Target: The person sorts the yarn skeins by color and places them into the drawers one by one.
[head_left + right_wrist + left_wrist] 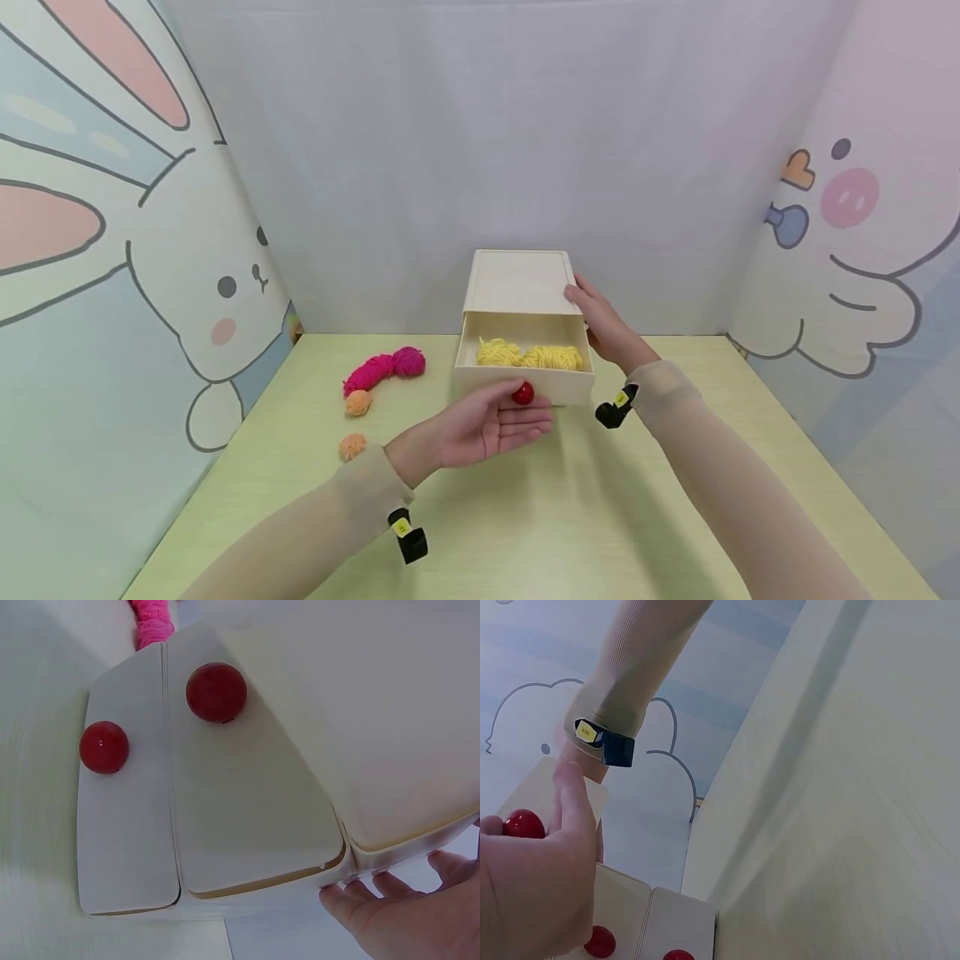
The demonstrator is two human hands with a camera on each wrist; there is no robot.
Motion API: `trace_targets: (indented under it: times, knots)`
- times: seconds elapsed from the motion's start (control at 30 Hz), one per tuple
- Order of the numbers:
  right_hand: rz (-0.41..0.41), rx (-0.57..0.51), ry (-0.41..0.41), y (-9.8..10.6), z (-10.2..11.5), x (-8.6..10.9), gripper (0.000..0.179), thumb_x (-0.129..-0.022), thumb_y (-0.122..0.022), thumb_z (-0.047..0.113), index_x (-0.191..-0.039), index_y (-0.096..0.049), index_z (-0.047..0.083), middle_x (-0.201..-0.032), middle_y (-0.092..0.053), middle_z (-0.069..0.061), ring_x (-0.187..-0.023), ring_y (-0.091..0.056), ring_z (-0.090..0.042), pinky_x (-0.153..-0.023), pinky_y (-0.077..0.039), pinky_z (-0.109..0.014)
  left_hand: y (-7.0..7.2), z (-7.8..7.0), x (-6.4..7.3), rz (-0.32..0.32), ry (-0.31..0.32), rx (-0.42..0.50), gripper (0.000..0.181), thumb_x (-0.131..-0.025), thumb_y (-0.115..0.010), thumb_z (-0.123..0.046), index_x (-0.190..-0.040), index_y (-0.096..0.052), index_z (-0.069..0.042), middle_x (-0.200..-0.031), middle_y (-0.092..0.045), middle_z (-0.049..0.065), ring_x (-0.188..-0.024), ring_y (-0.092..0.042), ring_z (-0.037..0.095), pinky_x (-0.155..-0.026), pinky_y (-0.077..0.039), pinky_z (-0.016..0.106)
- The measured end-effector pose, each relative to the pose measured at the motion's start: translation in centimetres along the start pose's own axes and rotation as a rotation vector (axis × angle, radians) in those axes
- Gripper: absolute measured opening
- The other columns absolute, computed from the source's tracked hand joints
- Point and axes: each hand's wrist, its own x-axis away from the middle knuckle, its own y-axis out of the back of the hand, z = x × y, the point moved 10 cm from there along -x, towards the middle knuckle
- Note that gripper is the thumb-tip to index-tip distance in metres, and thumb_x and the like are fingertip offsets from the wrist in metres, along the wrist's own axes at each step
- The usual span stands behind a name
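A small white drawer cabinet (519, 282) stands near the back wall, its top drawer (472, 377) pulled out. Two bundles of yellow yarn (553, 358) lie in that drawer. At the drawer's front, my left hand (480, 427) holds the round red knob (522, 392) between thumb and index finger, palm up, the other fingers stretched out below. My right hand (609, 323) rests against the cabinet's right side, thumb on its top edge and fingertips (352, 889) along the side wall. Two lower drawers (255, 802) are closed, each with a red knob (216, 692).
Left of the cabinet lie a magenta yarn bundle (369, 373) and a purplish yarn ball (408, 362). Two small orange yarn balls (358, 403) sit in front of them. A pale curtain (517, 150) hangs behind the light wooden table (510, 533), with cartoon-printed panels (862, 275) at both sides.
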Motion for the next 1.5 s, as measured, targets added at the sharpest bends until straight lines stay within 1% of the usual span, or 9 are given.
trace_targets:
  times: [0.2,0.33,0.5,0.7,0.73,0.9,1.0,1.23,1.5]
  knots:
    - [-0.009,0.026,-0.02,0.1,0.1,0.0,0.068,-0.114,-0.038,0.048,-0.171,-0.002,0.039,-0.178,-0.013,-0.008,-0.156,-0.03,-0.044,-0.123,-0.029,-0.068,0.2,-0.8,-0.6,-0.028,-0.03,0.01,0.046,-0.111,-0.056,-0.038,-0.129,-0.067,0.002,-0.134,-0.071,0.019,-0.114,-0.075,0.024,-0.107,-0.056,0.034]
    - [-0.006,0.028,-0.033,0.1,0.1,0.0,0.068,-0.114,-0.037,0.048,-0.171,-0.002,0.038,-0.179,-0.01,-0.006,-0.158,-0.026,-0.042,-0.125,-0.026,-0.067,0.5,-1.6,-1.3,-0.053,-0.046,0.003,0.046,-0.111,-0.055,-0.038,-0.13,-0.066,0.002,-0.137,-0.07,0.02,-0.113,-0.075,0.024,-0.106,-0.056,0.034]
    - [0.003,0.02,-0.038,0.0,0.0,0.1,0.068,-0.114,-0.036,0.047,-0.171,0.0,0.038,-0.179,-0.009,-0.007,-0.159,-0.024,-0.041,-0.126,-0.025,-0.066,0.9,-2.2,-2.2,-0.079,-0.054,0.0,0.049,-0.111,-0.055,-0.039,-0.133,-0.065,0.003,-0.147,-0.061,0.024,-0.112,-0.075,0.023,-0.105,-0.056,0.033]
    - [0.014,0.007,-0.03,0.0,-0.1,0.0,0.068,-0.114,-0.037,0.049,-0.171,0.0,0.04,-0.178,-0.011,-0.008,-0.158,-0.026,-0.04,-0.125,-0.029,-0.065,1.2,-3.1,-3.4,-0.103,-0.07,0.01,0.047,-0.111,-0.055,-0.04,-0.129,-0.067,0.002,-0.139,-0.068,0.021,-0.108,-0.076,0.022,-0.102,-0.058,0.032]
    - [0.015,0.011,-0.029,0.0,-0.2,0.0,0.068,-0.114,-0.036,0.049,-0.171,0.0,0.04,-0.178,-0.01,-0.007,-0.158,-0.025,-0.04,-0.125,-0.029,-0.065,1.3,-3.2,-3.6,-0.107,-0.073,0.015,0.047,-0.111,-0.056,-0.04,-0.128,-0.068,0.002,-0.135,-0.071,0.019,-0.108,-0.076,0.022,-0.101,-0.059,0.032]
    - [0.015,-0.003,-0.023,0.1,-0.1,-0.1,0.067,-0.114,-0.036,0.05,-0.17,-0.001,0.042,-0.175,-0.022,-0.012,-0.153,-0.035,-0.039,-0.12,-0.036,-0.059,1.7,-4.1,-4.5,-0.118,-0.093,0.024,0.047,-0.11,-0.057,-0.04,-0.128,-0.068,0.002,-0.133,-0.072,0.018,-0.107,-0.077,0.022,-0.099,-0.059,0.031]
    - [0.014,-0.008,-0.022,0.0,-0.1,-0.2,0.066,-0.114,-0.036,0.05,-0.17,-0.002,0.042,-0.172,-0.026,-0.014,-0.149,-0.039,-0.039,-0.118,-0.039,-0.057,1.8,-4.4,-4.9,-0.122,-0.099,0.018,0.046,-0.111,-0.056,-0.04,-0.127,-0.069,0.001,-0.138,-0.069,0.02,-0.107,-0.077,0.021,-0.1,-0.059,0.031]
    - [0.011,-0.038,-0.027,0.0,-0.1,-0.5,0.067,-0.114,-0.037,0.046,-0.171,-0.002,0.039,-0.177,-0.014,-0.013,-0.156,-0.029,-0.04,-0.124,-0.031,-0.062,2.3,-5.2,-5.7,-0.138,-0.112,0.014,0.047,-0.111,-0.055,-0.04,-0.127,-0.07,0.001,-0.146,-0.063,0.022,-0.106,-0.077,0.021,-0.101,-0.058,0.031]
    - [-0.006,-0.065,-0.034,0.2,-0.5,-0.7,0.068,-0.114,-0.038,0.044,-0.172,-0.003,0.037,-0.178,-0.01,-0.012,-0.157,-0.025,-0.039,-0.126,-0.026,-0.062,2.7,-5.8,-6.5,-0.158,-0.125,0.015,0.048,-0.111,-0.055,-0.04,-0.129,-0.069,0.002,-0.141,-0.066,0.021,-0.107,-0.077,0.021,-0.101,-0.059,0.031]
